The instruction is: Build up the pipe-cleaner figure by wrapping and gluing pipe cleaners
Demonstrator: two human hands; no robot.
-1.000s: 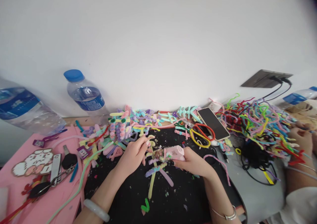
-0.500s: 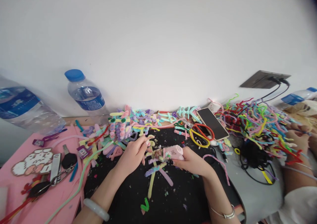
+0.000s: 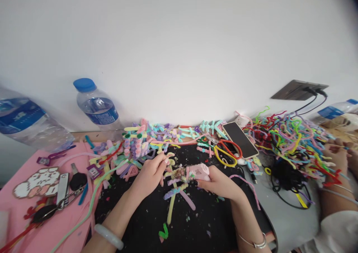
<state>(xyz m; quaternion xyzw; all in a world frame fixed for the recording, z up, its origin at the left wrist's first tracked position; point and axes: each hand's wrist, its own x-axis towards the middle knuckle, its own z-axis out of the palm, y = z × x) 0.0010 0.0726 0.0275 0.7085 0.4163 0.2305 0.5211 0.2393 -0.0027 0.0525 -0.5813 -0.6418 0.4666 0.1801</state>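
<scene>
My left hand (image 3: 152,173) is closed, its thumb and fingers pinching a pale yellow chenille stem piece (image 3: 169,161). From the right, my right hand (image 3: 216,182) grips a pale pink trimmer-like tool (image 3: 199,171) whose front end is coated in fuzz. That fuzzy end lies close beside the left fingertips; whether it touches the stem is hard to tell. Just below it, a twisted yellow-and-purple chenille piece (image 3: 175,191) rests on the black mat (image 3: 207,223). A small green chenille bit (image 3: 163,231) lies nearer the front, among scattered fuzz scraps.
Behind my hands are finished chenille shapes (image 3: 137,141), red-and-yellow scissors (image 3: 228,153) and a phone (image 3: 241,139). At right lie a heap of coloured stems (image 3: 293,133) and a co-worker's hands (image 3: 337,154). Bottles (image 3: 96,104) and keys (image 3: 78,180) are at left.
My right hand and the pink tool have shifted very slightly to the right. My left hand looks unmoved. The co-worker's hands at the far right have changed position a little.
</scene>
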